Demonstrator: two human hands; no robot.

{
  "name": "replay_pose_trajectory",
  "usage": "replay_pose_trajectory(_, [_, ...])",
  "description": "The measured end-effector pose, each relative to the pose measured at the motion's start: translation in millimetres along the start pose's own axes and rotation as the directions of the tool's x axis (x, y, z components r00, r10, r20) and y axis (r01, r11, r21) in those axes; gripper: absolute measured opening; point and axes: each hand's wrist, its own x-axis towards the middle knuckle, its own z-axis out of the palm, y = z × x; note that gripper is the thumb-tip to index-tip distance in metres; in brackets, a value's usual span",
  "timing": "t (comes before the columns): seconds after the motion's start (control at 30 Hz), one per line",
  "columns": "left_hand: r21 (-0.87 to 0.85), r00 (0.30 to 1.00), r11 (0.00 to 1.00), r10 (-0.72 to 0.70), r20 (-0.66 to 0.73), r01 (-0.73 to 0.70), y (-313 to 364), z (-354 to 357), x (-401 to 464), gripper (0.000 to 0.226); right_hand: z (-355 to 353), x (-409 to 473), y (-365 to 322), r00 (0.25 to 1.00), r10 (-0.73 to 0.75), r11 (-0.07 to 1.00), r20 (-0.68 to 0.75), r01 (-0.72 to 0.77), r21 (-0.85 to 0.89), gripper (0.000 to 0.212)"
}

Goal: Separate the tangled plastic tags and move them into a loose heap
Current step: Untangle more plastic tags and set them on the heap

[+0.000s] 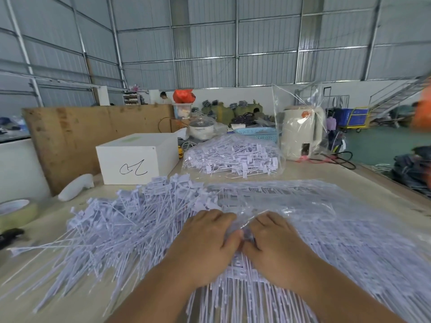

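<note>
Both hands sit side by side on a mass of pale lilac plastic tags at the near middle of the bench point(363, 173). The left hand point(207, 243) lies knuckles up with its fingers curled down into the tags, its thumb pressed toward the other hand. The right hand point(275, 241) mirrors it, fingers bent and gripping crinkled clear plastic film point(291, 201) together with the tags beneath; the two thumbs nearly touch. Exactly how much each hand holds is hidden under the palms.

Taking the white box point(137, 157) with a black scribble on its front as the landmark, the loose heap of tags point(109, 227) spreads in front of it and toward the near left edge of the bench, stems pointing every way. The ordered, tangled tags point(349, 252) lie in front of the box and to its right, stems running in rows toward the person, partly covered by the clear film. A bagged bundle of tags point(233, 155) rests just right of the box. Farther right of that stands a cream kettle point(300, 131) inside a clear bag, with a blue basket point(256, 132) behind the bundle. Left of the box lies a white moulded object point(75, 186), and farther left, at the bench edge, a roll of tape point(16, 210). Behind the box a plywood board point(70, 136) stands upright.
</note>
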Motion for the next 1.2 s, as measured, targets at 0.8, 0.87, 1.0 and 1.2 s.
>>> replay_pose_trajectory(0.8, [-0.890, 0.946, 0.401, -0.311, 0.091, 0.217, -7, -3, 9, 0.041, -70, -30, -3, 0.730, -0.064, 0.938, -0.680, 0.276, 0.208, 0.022])
replay_pose_trajectory(0.87, [-0.809, 0.953, 0.558, -0.303, 0.012, 0.187, 0, -3, 5, 0.027, -81, -36, -3, 0.702, -0.118, 0.939, -0.702, 0.309, 0.151, 0.024])
replay_pose_trajectory(1.0, [-0.855, 0.958, 0.518, -0.237, -0.159, -0.014, 10, -12, -1, 0.036, -91, -43, -3, 0.745, -0.245, 0.945, -0.621, 0.328, 0.020, 0.031])
replay_pose_trajectory(1.2, [-0.915, 0.938, 0.290, -0.121, -0.325, -0.280, 21, -33, -10, 0.064, -94, -46, -8, 0.819, -0.302, 0.948, -0.487, 0.310, -0.067, 0.037])
